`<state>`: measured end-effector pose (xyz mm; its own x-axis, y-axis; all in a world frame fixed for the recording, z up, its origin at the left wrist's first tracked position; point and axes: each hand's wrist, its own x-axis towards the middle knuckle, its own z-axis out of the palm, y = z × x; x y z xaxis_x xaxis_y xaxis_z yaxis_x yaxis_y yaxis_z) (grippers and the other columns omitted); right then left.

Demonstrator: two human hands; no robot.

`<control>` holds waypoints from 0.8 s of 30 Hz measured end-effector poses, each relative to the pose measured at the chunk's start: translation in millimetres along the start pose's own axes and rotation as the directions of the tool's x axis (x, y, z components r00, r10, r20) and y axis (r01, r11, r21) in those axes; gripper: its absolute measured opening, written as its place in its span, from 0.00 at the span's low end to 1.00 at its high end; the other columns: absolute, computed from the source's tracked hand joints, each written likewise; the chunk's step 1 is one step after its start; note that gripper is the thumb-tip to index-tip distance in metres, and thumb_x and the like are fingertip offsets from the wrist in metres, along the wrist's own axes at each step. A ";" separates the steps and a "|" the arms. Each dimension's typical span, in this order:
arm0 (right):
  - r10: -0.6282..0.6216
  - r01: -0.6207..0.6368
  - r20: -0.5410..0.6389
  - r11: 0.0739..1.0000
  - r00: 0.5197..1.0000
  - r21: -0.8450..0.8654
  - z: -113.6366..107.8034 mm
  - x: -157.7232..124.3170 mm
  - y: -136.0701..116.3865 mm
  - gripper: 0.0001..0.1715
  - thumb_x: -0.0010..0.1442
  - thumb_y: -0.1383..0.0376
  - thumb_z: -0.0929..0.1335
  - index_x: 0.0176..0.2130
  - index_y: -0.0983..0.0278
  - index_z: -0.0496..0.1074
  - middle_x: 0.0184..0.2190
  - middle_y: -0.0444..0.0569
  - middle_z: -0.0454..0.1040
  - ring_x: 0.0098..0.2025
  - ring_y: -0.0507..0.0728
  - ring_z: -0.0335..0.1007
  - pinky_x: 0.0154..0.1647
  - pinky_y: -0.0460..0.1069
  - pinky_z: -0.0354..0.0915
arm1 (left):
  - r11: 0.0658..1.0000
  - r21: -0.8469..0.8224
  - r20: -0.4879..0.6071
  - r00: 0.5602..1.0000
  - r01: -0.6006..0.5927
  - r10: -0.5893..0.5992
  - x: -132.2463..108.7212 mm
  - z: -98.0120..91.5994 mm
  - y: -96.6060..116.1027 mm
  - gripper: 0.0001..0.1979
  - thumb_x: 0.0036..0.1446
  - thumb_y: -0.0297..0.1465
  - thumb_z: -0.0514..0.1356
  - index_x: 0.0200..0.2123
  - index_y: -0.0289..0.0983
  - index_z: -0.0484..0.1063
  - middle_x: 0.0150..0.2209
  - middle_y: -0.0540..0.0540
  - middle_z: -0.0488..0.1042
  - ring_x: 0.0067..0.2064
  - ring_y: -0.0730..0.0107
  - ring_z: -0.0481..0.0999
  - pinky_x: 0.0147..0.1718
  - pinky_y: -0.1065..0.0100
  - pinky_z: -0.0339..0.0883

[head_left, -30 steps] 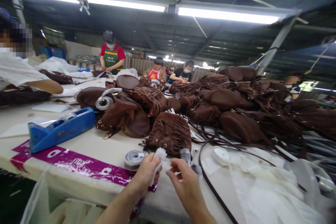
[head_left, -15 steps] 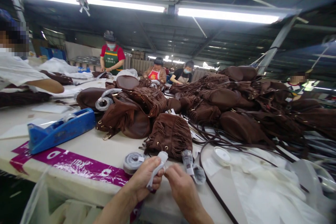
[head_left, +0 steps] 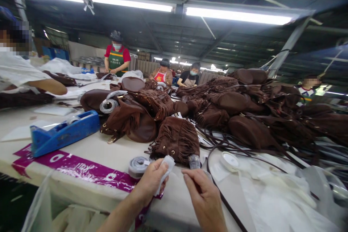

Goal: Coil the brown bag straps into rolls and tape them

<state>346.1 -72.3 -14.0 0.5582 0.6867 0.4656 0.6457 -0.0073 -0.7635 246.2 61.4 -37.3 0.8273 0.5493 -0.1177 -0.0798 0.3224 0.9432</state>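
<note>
At the near edge of the tabletop (head_left: 103,150), your left hand (head_left: 150,185) pinches a white strip (head_left: 167,165), held just above the surface. Your right hand (head_left: 202,197) is close beside it, fingertips pressed together; anything between them can't be made out. Grey tape roll (head_left: 137,165) just left; fringed brown bag (head_left: 176,138) behind; blue tape dispenser (head_left: 63,134) well left.

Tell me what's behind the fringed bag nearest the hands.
More brown bags piled on the table. The fringed bag hides its own back and whatever touches it there.
</note>
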 end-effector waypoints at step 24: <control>0.348 -0.479 0.354 0.777 0.868 0.409 41.7 26.5 0.4 0.22 0.51 0.48 0.69 0.23 0.63 0.69 0.17 0.39 0.60 0.18 0.48 0.51 0.19 0.44 0.48 | 0.987 0.155 -0.242 0.970 0.041 -0.002 10.2 -0.9 -23.4 0.31 0.36 0.59 0.66 0.32 0.41 0.67 0.15 0.55 0.65 0.16 0.70 0.64 0.13 0.72 0.57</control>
<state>339.4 -23.8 -20.6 0.5251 0.8508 -0.0202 0.0215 -0.0369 -0.9991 256.0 60.1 -60.9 0.6682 0.7191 -0.1911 0.0409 0.2210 0.9744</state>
